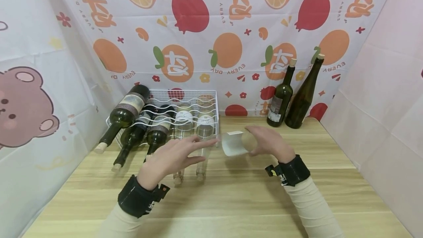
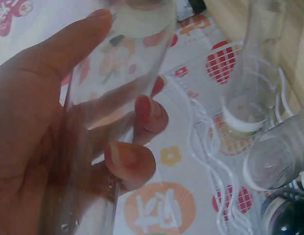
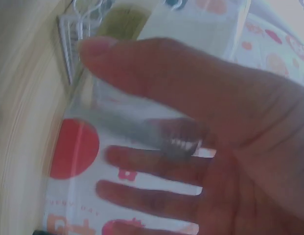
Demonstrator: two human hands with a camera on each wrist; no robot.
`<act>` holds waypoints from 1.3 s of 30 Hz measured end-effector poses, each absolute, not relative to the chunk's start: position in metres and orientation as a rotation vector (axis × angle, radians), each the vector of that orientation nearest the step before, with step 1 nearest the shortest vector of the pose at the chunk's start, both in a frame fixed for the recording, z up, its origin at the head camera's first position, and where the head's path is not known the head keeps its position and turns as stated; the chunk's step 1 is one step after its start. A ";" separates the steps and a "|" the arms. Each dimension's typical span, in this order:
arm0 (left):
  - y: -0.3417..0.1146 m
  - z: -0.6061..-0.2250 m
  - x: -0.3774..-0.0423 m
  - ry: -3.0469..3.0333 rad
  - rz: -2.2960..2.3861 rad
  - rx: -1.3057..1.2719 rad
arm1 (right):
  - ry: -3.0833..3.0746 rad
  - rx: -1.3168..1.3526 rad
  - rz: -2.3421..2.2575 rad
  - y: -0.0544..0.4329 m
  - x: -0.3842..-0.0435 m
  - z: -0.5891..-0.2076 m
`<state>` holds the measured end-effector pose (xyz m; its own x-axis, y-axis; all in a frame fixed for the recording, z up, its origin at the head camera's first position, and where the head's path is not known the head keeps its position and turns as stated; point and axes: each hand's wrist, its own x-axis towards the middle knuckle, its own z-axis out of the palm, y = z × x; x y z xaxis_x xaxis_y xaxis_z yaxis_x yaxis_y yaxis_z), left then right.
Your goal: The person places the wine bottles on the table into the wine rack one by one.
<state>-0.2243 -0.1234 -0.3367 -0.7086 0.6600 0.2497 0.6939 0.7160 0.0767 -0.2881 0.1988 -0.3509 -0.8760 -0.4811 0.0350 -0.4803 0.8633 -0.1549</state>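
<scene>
A clear glass bottle (image 1: 232, 145) with a pale label lies sideways in the air between my two hands, to the right of the wire rack. My left hand (image 1: 180, 153) holds its left end, the thumb on one side and the fingers round the other. My right hand (image 1: 269, 143) grips the other end, with the thumb over the glass and the fingers stretched behind it. In the left wrist view, the left hand (image 2: 39, 117) shows through the transparent glass (image 2: 117, 73). The right wrist view shows the right thumb (image 3: 156, 63) lying across the bottle.
The white wire rack (image 1: 217, 109) holds dark wine bottles (image 1: 158, 131) and clear bottles (image 1: 205, 129), corked necks towards me. One dark bottle (image 1: 123, 113) lies higher at its left. Two corked green bottles (image 1: 280, 100) stand at the back right. Printed cloth hangs behind the wooden table (image 1: 231, 208).
</scene>
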 end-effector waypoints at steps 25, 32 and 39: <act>-0.163 -0.316 -0.229 -2.722 -0.386 -0.877 | 2.763 -0.563 -0.223 0.205 -0.285 -0.351; -0.169 -0.310 -0.228 -2.722 -0.375 -0.831 | 2.717 -0.569 -0.268 0.201 -0.282 -0.352; -0.178 -0.304 -0.227 -2.676 -0.318 -0.765 | 2.676 -0.597 -0.297 0.198 -0.284 -0.354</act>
<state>-0.2271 -0.1780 -0.3043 -0.7980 0.4687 0.3788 0.5445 0.8302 0.1196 -0.2845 0.1981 -0.3536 -0.8368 -0.4453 -0.3185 -0.3644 0.8872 -0.2829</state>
